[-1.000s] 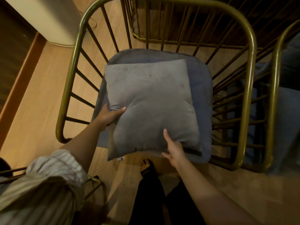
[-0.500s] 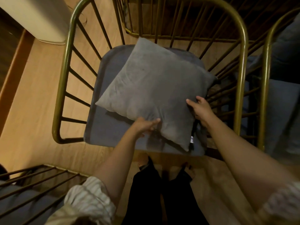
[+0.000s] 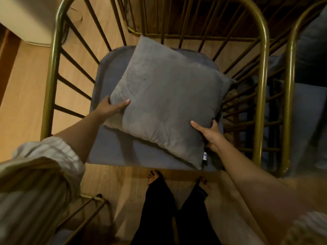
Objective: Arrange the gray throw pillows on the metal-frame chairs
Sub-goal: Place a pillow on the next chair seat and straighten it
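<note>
So the gray throw pillow (image 3: 168,103) is lying on the blue-gray seat cushion (image 3: 113,149) of the gold metal-frame chair (image 3: 261,85), turned a bit so one corner is pointed at the backrest bars. It's gripped from both sides: the left hand (image 3: 113,107) is clamped on its left edge, thumb on top, and the right hand (image 3: 209,133) is closed around the lower right edge. A small white tag (image 3: 204,155) is seen near the front corner.

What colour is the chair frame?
Brass-gold frame, clearest in the head view.
</note>
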`<state>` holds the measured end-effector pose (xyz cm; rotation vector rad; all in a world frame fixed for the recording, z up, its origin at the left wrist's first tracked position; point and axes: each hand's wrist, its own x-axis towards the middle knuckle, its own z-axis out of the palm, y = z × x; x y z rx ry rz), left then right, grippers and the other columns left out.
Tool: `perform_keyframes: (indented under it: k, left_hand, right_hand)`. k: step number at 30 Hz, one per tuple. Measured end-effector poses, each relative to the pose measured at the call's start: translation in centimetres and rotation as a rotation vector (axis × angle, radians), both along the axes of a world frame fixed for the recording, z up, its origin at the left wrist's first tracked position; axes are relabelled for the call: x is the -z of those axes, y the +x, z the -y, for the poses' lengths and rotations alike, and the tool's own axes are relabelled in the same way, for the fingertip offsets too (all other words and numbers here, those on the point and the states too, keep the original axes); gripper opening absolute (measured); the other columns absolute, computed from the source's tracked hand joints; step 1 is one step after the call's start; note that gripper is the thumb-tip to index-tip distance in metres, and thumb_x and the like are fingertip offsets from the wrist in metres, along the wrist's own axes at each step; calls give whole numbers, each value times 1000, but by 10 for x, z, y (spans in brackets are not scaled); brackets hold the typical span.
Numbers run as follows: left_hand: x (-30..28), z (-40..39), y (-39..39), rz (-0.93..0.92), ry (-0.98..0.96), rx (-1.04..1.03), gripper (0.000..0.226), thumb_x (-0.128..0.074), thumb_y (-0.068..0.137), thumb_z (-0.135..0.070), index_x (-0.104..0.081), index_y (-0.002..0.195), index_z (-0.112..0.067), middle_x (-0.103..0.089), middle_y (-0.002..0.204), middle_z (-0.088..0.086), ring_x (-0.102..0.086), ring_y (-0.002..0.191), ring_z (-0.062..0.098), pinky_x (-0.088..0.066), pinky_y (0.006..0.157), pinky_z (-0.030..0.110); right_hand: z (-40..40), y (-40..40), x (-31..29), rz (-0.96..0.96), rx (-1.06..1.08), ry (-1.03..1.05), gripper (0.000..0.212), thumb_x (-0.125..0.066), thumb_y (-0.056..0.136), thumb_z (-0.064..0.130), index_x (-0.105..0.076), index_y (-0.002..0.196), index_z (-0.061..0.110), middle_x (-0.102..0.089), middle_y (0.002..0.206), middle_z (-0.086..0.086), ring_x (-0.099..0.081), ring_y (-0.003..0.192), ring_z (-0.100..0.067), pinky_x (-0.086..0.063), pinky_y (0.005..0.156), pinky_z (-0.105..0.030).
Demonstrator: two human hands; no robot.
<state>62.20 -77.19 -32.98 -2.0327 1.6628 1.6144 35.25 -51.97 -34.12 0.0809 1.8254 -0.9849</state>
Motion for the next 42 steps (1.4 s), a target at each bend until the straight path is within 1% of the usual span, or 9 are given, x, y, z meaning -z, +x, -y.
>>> perform_keyframes:
  k: [6, 10, 15, 19, 22, 28, 31, 36, 42]
  left_hand:
    - [-2, -25, 15, -52, -28, -38, 103, -81, 72, -56, -30, 154, -18, -38, 157, 9, -41, 140, 32, -39, 109, 46]
    - [-3, -45, 34, -31, 77, -27, 101, -80, 71, -57, -37, 151, -14, -43, 154, 11, -44, 137, 34, -39, 108, 47]
    - [10, -85, 71, -25, 208, -100, 108, -81, 66, -62, -37, 151, -13, -44, 153, 14, -45, 135, 36, -39, 109, 52]
    - [13, -100, 89, -27, 149, -149, 104, -85, 66, -55, -38, 150, -14, -47, 149, 12, -50, 131, 34, -43, 105, 48]
    - [13, -102, 104, -10, 163, -119, 117, -89, 51, -62, -40, 149, -18, -52, 145, 9, -53, 124, 30, -45, 103, 49]
    - [23, -111, 117, 45, 174, -60, 115, -86, 56, -60, -36, 151, -19, -48, 148, 10, -50, 130, 34, -44, 103, 50]
    - [29, -118, 116, 121, 115, -5, 122, -81, 54, -75, -31, 152, -20, -43, 151, 13, -45, 136, 37, -42, 108, 57]
    - [36, -142, 111, 121, -9, -112, 127, -71, 52, -87, -23, 152, -24, -40, 153, 11, -44, 137, 36, -45, 106, 57]
    - [15, -181, 81, 176, -233, -193, 122, -67, 64, -82, -20, 154, -13, -31, 158, 15, -31, 146, 37, -31, 117, 57]
  right_hand:
    - [-1, -5, -3, -39, -70, -32, 147, -92, 27, 56, -23, 152, 21, -46, 149, -3, -50, 129, -26, -44, 108, -47]
    - [3, -10, -12, -85, -146, -64, 119, -92, 52, 42, -27, 151, 24, -49, 146, 0, -51, 128, -23, -45, 108, -45]
    - [-3, -3, -21, -115, -283, -58, 122, -89, 51, 45, -25, 152, 24, -45, 148, 1, -49, 127, -18, -42, 108, -38]
    - [-23, 18, -15, -133, -309, -37, 105, -86, 70, 30, -22, 153, 23, -43, 150, 1, -46, 133, -20, -40, 98, -28]
    - [-41, 30, -8, -137, -304, -26, 100, -84, 74, 26, -23, 153, 24, -42, 151, 0, -44, 136, -21, -40, 100, -29]
    - [-60, 43, 10, -138, -326, 1, 103, -82, 76, 26, -17, 156, 26, -40, 154, -1, -42, 138, -23, -38, 111, -38]
    - [-56, 48, 13, -155, -357, 28, 111, -82, 75, 34, -6, 157, 29, -34, 157, -2, -38, 141, -25, -35, 115, -43]
    - [-67, 58, 23, -349, -473, 126, 120, -60, 62, 85, -5, 155, 32, -26, 161, -4, -29, 146, -30, -27, 119, -51]
    - [-88, 50, -7, -473, -645, 260, 93, -45, 87, 70, -2, 157, 26, -8, 166, -10, -8, 151, -34, -15, 120, -53]
